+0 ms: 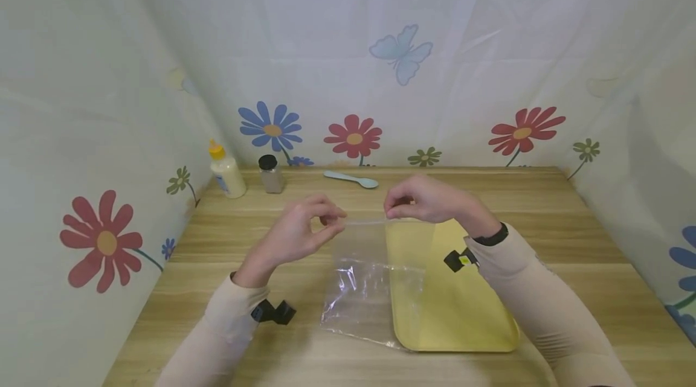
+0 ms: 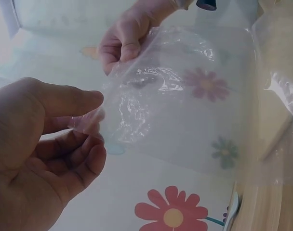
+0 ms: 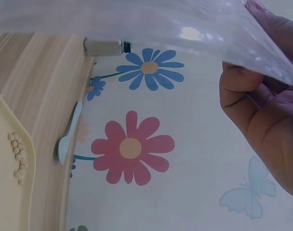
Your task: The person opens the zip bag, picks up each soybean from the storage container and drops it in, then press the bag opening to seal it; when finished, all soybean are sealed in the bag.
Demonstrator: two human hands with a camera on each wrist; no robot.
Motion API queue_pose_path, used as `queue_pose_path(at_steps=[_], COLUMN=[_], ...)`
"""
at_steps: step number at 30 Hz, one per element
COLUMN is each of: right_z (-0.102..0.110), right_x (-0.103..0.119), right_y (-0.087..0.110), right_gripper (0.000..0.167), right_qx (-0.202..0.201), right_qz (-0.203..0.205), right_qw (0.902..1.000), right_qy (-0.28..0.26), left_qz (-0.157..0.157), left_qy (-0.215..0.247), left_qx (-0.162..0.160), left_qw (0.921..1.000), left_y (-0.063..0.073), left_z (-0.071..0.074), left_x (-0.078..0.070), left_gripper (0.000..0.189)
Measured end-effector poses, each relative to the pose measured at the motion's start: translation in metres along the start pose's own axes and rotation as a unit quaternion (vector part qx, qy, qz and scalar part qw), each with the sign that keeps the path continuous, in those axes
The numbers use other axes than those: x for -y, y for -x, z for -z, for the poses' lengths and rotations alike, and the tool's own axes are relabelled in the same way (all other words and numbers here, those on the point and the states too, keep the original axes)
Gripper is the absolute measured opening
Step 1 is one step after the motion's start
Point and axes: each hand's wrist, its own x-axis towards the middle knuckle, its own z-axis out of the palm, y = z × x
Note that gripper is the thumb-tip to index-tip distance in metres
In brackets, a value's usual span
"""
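Observation:
A clear plastic bag (image 1: 359,290) hangs from both hands, its top edge stretched between them and its lower part overlapping the yellow tray in the head view. My left hand (image 1: 299,233) pinches the upper left corner between thumb and fingers, seen close up in the left wrist view. At the other end of the edge, my right hand (image 1: 426,198) pinches the bag with thumb and fingertips. The film (image 3: 137,21) crosses the top of the right wrist view. Nothing shows inside the bag.
On the wooden table lies a yellow tray (image 1: 473,308); several small round pale pieces (image 3: 17,154) sit in it. Towards the back are a pale blue spoon (image 1: 350,179), a black-lidded jar (image 1: 272,179) and a yellow-capped bottle (image 1: 229,177). Flowered cloth (image 1: 304,73) surrounds the table.

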Motion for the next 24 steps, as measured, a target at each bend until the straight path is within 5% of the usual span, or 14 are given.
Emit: queue_pose_path(at_steps=[18,24], right_z=[-0.002,-0.004], right_x=[0.003,0.001], right_y=[-0.002,-0.004], right_gripper=[0.009,0.008], right_qx=[0.007,0.006], right_qz=[0.006,0.017], right_qw=[1.0000,0.9998], right_qy=[0.002,0.001], left_qz=[-0.123,-0.130], left_qy=[-0.035,-0.063], left_qx=[-0.016,-0.003], left_qw=[0.9916,0.9895], left_y=[-0.027,-0.032], left_z=[-0.011,-0.016], left_x=[-0.027,-0.032], left_gripper=[0.017,0.018])
